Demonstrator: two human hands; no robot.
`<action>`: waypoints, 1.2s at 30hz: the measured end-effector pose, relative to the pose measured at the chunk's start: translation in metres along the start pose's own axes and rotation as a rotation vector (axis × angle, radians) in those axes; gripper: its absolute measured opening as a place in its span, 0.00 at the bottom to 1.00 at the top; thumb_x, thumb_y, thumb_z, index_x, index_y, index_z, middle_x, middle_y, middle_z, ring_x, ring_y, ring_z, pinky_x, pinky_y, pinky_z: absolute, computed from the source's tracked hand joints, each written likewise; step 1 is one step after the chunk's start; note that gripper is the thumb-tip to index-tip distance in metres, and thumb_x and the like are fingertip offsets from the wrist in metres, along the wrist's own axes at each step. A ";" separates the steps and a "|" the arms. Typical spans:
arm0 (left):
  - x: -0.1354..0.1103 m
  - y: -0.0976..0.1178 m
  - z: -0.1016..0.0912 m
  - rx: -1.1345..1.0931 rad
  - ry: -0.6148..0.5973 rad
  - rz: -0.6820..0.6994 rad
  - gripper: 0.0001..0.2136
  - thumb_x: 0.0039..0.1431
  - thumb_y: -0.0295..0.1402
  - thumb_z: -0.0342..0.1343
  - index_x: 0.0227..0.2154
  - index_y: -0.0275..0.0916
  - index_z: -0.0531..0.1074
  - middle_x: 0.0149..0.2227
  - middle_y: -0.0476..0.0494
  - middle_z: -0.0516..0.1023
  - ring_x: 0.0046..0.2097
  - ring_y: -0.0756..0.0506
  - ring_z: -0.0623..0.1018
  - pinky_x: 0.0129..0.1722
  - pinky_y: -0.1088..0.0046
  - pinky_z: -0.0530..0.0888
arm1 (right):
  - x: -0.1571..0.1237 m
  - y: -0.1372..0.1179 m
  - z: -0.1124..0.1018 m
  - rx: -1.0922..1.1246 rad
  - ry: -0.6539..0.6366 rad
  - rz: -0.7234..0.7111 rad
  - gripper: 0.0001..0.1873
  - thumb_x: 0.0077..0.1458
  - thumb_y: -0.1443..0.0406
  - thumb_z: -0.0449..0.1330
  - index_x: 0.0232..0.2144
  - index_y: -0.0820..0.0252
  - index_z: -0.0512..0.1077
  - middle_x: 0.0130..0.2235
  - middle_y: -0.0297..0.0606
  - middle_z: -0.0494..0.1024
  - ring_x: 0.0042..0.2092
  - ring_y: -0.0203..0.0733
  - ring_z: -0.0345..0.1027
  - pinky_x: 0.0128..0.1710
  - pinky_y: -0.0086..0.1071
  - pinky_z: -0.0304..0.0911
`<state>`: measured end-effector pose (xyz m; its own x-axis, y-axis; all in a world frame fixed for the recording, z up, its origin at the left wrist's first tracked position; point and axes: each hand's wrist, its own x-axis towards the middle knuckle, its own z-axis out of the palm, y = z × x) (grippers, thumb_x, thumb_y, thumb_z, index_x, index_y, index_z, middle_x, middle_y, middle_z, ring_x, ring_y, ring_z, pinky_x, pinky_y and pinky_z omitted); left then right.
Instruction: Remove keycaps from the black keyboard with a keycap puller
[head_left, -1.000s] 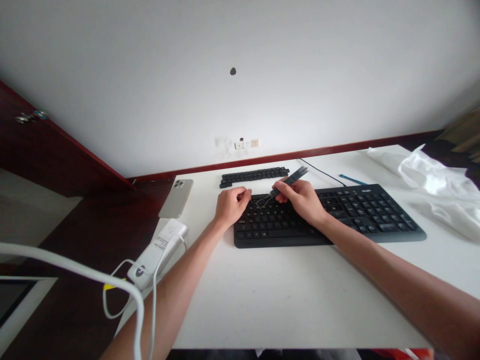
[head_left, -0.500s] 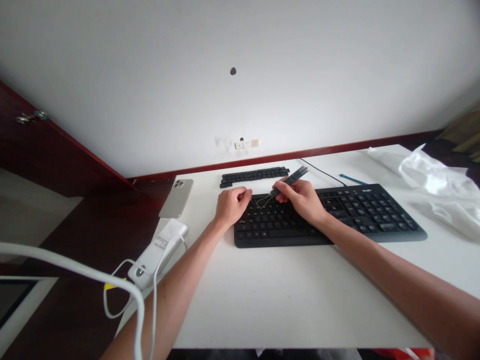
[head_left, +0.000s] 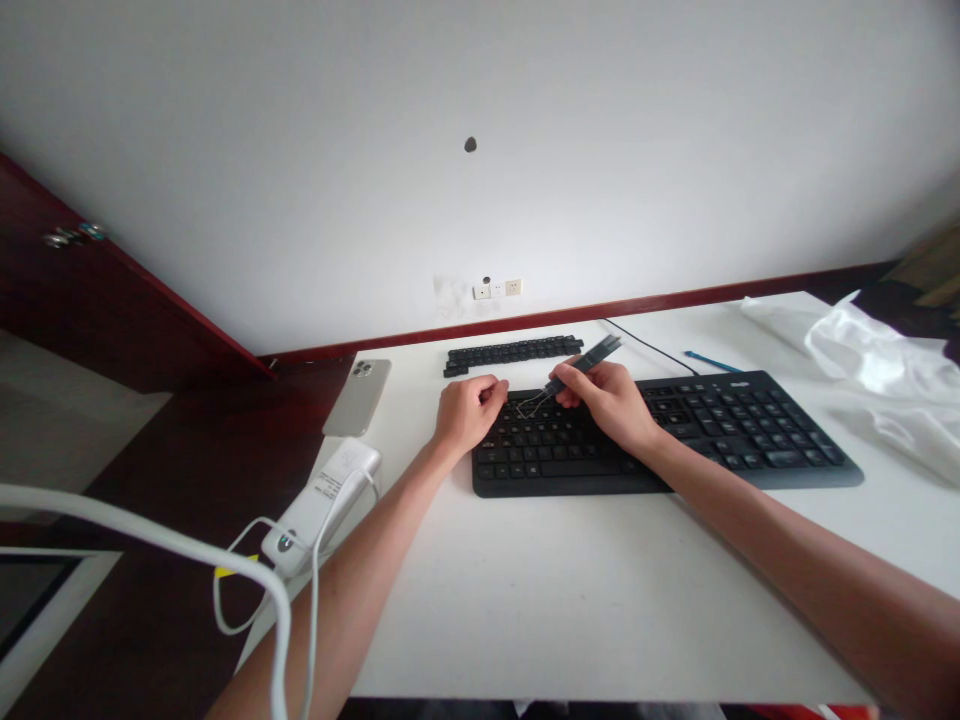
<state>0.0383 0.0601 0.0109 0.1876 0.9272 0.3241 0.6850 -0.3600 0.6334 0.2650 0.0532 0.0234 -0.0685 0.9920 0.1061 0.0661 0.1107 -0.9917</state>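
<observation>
A black keyboard (head_left: 720, 425) lies on the white table (head_left: 585, 590). My right hand (head_left: 609, 400) is closed round a dark keycap puller (head_left: 581, 367), whose wire loops point down-left at the keyboard's top left keys. My left hand (head_left: 466, 412) rests at the keyboard's left end, fingers curled in a loose fist; what they hold, if anything, is hidden. A row of loose black keycaps (head_left: 512, 353) lies behind the keyboard.
A phone (head_left: 357, 396) lies face down at the table's left edge. Near it are a white power pack (head_left: 322, 497) and white cables (head_left: 247, 590). White cloth (head_left: 870, 365) is bunched at the right. A blue pen (head_left: 709, 361) lies behind the keyboard.
Both hands stay nearly still at the keyboard. The whole view has shifted slightly as my head moved.
</observation>
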 end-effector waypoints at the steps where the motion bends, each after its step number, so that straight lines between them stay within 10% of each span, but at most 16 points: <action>1: 0.000 0.000 0.000 0.000 0.000 -0.001 0.20 0.70 0.43 0.51 0.24 0.40 0.76 0.23 0.47 0.76 0.28 0.47 0.72 0.32 0.71 0.63 | 0.000 0.000 0.000 0.001 -0.001 -0.002 0.26 0.56 0.43 0.67 0.34 0.62 0.78 0.26 0.39 0.79 0.28 0.40 0.71 0.30 0.33 0.68; 36: 0.000 0.000 0.001 -0.013 0.004 0.003 0.20 0.70 0.42 0.52 0.23 0.41 0.74 0.22 0.50 0.74 0.27 0.48 0.71 0.32 0.71 0.61 | 0.000 -0.001 0.001 -0.018 0.014 -0.014 0.27 0.55 0.43 0.68 0.33 0.62 0.77 0.25 0.39 0.79 0.28 0.40 0.71 0.30 0.33 0.68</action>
<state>0.0388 0.0600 0.0107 0.1872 0.9256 0.3289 0.6753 -0.3645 0.6412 0.2642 0.0531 0.0246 -0.0556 0.9911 0.1208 0.0833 0.1251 -0.9886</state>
